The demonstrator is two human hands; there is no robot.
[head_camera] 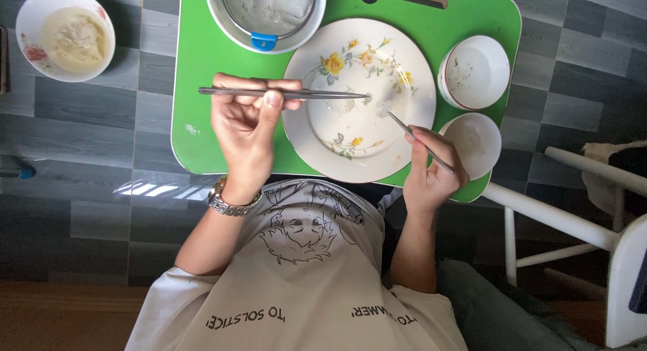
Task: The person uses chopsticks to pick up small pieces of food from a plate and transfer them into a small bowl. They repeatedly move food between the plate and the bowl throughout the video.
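A small white scrap (384, 110) is lying on the floral plate (397, 132), and your right hand (431, 172) is pinching tweezers (421, 144) against it. Your left hand (246, 125) is gripping longer tweezers (283, 93) above the green tray (195, 88).

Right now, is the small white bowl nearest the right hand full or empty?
Nearly empty: the small white bowl shows its bare white inside, with only a faint pale film; what that is, I cannot tell.

One head camera looks steeply down (close) at the tray (202, 68).
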